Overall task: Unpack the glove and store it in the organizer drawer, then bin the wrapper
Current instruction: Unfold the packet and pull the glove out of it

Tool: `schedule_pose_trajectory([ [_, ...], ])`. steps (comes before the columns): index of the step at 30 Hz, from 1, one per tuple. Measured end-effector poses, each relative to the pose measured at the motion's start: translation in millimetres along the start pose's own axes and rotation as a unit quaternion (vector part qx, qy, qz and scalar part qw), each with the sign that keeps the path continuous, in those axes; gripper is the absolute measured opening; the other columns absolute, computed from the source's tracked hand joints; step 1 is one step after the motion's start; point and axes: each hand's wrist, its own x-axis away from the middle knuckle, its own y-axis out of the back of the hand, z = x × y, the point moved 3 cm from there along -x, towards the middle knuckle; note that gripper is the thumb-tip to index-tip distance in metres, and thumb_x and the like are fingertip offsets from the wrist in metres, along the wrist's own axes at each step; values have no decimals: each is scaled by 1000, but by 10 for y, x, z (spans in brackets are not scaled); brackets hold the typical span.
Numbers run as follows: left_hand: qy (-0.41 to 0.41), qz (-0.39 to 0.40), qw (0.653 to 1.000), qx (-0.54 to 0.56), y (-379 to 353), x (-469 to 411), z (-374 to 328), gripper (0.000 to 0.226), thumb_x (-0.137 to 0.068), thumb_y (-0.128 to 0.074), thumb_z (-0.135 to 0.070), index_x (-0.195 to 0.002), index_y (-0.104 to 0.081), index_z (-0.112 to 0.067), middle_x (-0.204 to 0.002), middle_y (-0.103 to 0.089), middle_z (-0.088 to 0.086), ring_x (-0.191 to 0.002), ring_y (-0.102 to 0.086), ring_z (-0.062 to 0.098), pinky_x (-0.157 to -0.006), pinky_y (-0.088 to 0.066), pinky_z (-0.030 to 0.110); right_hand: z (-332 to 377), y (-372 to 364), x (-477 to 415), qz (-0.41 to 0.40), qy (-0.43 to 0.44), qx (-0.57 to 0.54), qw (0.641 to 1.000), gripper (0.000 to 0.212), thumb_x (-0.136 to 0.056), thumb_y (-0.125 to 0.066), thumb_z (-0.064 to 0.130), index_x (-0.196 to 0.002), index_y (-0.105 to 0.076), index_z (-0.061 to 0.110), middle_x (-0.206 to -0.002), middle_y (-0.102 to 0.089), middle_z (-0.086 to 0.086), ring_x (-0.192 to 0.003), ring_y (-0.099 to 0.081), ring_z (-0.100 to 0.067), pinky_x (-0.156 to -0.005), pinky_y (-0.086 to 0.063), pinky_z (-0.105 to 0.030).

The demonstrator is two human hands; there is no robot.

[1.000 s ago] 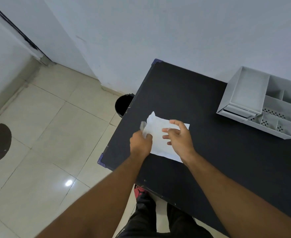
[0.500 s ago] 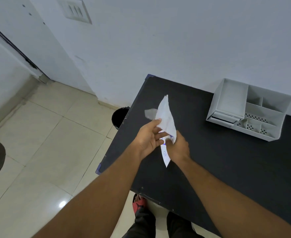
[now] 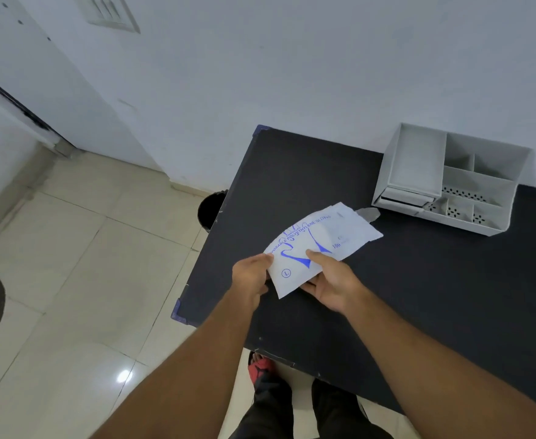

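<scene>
A: Position of the wrapper [image 3: 320, 245]?

B: Held flat above the black table [image 3: 450, 296], printed face up. Blue lettering reads "polyethylene gloves", with a circled L near the lower corner. A small translucent grey tab [image 3: 368, 213] sticks out past its far end — cannot tell if that is the glove itself.

A: Hands?

B: Left hand [image 3: 250, 277] grips the near left edge, thumb on top, fingers curled beneath. Right hand [image 3: 330, 280] supports the packet from below, thumb pressed down on the printed side — so both hands are closed on the wrapper.

A: Organizer?

B: White organizer [image 3: 450, 182] sits at the far side of the table by the wall, well apart from the hands. Tall flat section on its left with a shallow drawer [image 3: 406, 198] at the base; the drawer looks pushed in or nearly so. Open compartments to the right, several with perforated floors.

A: Bin?

B: Black bin [image 3: 211, 210] on the tiled floor, just beside the table's left edge, partly hidden by it.

A: Anything else?

B: A red shoe [image 3: 260, 369] and dark trousers below the table's near edge.
</scene>
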Motion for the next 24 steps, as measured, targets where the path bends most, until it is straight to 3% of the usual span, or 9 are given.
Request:
schedule_pose_trajectory([
  [2,-32,-31,999,-13,43,-60,-5,16,-92,-65,-17,-106,-70,-11,-95,-77,7,-88,-74,23,-76,-60,36,-23,53,-32,-19,-14,9,1000,25,-94,-65,15,-118,-62,22,-106,-77,-10,-102,-72,-30,-90,-56,-54],
  [4,-79,-73,993,-51,92,-81,-67,12,-93,-65,-15,-103,-72,-14,-100,-75,6,-88,-73,21,-60,-54,27,-29,106,-58,-43,-18,16,999,24,-94,-65,20,-118,-63,22,-107,-77,-9,-102,-72,-28,-87,-57,-50],
  [10,-197,-81,965,-155,74,6,-411,6,-94,-64,-22,-92,-69,-24,-96,-71,-5,-87,-66,11,-82,-57,31,-14,261,-112,-161,-18,59,985,26,-95,-64,31,-118,-61,19,-117,-69,-7,-107,-66,-26,-95,-53,-47],
  [14,-242,-48,961,-123,1,142,-640,9,-97,-59,-24,-98,-67,-20,-96,-72,-4,-83,-70,11,-71,-58,29,13,324,-116,-209,-11,57,976,40,-96,-59,36,-131,-57,15,-126,-65,-8,-113,-63,-27,-93,-53,-43],
  [18,-276,0,953,-125,-57,284,-769,16,-96,-56,-22,-83,-61,-12,-89,-73,6,-81,-73,19,-66,-54,29,48,338,-111,-223,-7,48,974,43,-96,-58,37,-133,-57,15,-124,-67,-7,-109,-65,-26,-85,-54,-41],
  [21,-268,73,952,-125,-152,401,-821,18,-92,-56,-21,-76,-57,-11,-92,-70,23,-78,-69,26,-65,-48,35,71,346,-119,-236,-2,49,970,42,-97,-57,36,-132,-57,14,-123,-67,-7,-107,-66,-24,-82,-54,-39],
  [24,-235,153,954,-106,-242,513,-878,14,-81,-54,-26,-77,-55,-13,-85,-62,20,-78,-60,30,-69,-44,40,74,365,-131,-235,-4,51,971,42,-95,-59,36,-132,-58,14,-123,-68,-7,-104,-66,-24,-76,-52,-38],
])
